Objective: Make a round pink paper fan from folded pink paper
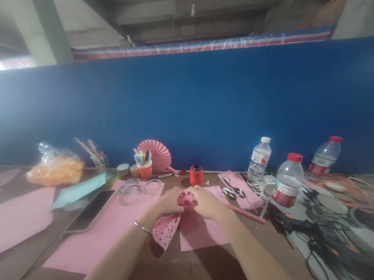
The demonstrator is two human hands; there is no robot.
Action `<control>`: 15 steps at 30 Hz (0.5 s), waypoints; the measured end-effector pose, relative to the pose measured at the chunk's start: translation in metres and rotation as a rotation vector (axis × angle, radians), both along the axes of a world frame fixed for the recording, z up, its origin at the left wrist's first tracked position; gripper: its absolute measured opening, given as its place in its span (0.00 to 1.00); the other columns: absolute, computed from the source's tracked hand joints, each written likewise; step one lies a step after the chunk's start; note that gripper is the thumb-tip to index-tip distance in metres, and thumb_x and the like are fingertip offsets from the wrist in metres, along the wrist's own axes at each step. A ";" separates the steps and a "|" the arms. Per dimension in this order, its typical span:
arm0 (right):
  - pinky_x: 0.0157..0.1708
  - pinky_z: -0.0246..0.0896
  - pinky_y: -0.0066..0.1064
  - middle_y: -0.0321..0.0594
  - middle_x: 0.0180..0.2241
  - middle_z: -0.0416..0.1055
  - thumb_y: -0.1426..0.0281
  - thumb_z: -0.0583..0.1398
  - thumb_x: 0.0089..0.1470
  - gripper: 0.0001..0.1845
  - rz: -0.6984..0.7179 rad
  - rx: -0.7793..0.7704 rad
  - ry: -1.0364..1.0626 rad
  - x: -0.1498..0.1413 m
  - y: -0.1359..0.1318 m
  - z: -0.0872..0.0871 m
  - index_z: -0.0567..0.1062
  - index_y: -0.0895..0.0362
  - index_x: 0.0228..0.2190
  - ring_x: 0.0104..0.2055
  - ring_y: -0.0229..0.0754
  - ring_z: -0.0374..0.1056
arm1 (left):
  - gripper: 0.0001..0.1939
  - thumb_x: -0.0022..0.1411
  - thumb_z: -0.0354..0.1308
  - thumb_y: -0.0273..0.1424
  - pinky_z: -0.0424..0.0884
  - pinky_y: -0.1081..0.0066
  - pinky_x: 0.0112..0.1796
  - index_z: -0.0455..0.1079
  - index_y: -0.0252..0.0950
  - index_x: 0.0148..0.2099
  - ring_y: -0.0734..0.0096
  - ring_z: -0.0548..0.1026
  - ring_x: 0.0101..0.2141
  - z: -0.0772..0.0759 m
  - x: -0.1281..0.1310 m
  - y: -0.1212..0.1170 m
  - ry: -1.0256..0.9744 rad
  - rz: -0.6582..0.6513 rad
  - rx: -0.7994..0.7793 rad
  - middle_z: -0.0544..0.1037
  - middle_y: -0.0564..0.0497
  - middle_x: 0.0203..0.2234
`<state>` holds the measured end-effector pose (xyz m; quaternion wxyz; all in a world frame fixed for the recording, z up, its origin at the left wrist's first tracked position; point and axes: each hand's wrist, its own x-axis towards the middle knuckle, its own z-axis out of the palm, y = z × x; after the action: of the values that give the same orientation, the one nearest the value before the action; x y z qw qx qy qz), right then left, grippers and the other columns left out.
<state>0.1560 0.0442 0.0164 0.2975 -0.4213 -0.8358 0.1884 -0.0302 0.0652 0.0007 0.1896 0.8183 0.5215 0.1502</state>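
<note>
Between my two hands is a pleated pink paper fan (166,232) with black dots, gathered at its centre and spreading toward the lower left. My left hand (167,201) is closed around its left side, the wrist wearing a silver bracelet. From the right, my right hand (206,203) closes on the gathered folds. Fingertips of both hands are partly hidden behind the paper. Just beyond the hands stands a red spool (196,175) with a dark top. A flat pink sheet (199,237) lies under the hands.
A finished-looking pink fan (156,153) leans behind an orange pen cup (145,169). To the left lie a phone (90,212), clear rings (132,192) and a bag of orange material (57,169). Scissors (231,192), a water bottle (288,181) and tangled cables (320,247) occupy the right.
</note>
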 end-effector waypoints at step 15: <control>0.31 0.54 0.27 0.38 0.32 0.69 0.64 0.52 0.55 0.10 0.053 0.149 0.119 0.002 -0.003 0.013 0.68 0.57 0.35 0.32 0.39 0.64 | 0.18 0.56 0.45 0.33 0.63 0.67 0.44 0.66 0.38 0.47 0.64 0.68 0.45 0.038 -0.006 -0.015 -0.547 -0.241 -0.309 0.71 0.48 0.45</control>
<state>0.1578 0.0409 0.0290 0.3721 -0.3638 -0.8391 0.1585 -0.0364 0.0499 0.0388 0.4606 0.7650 0.3675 0.2601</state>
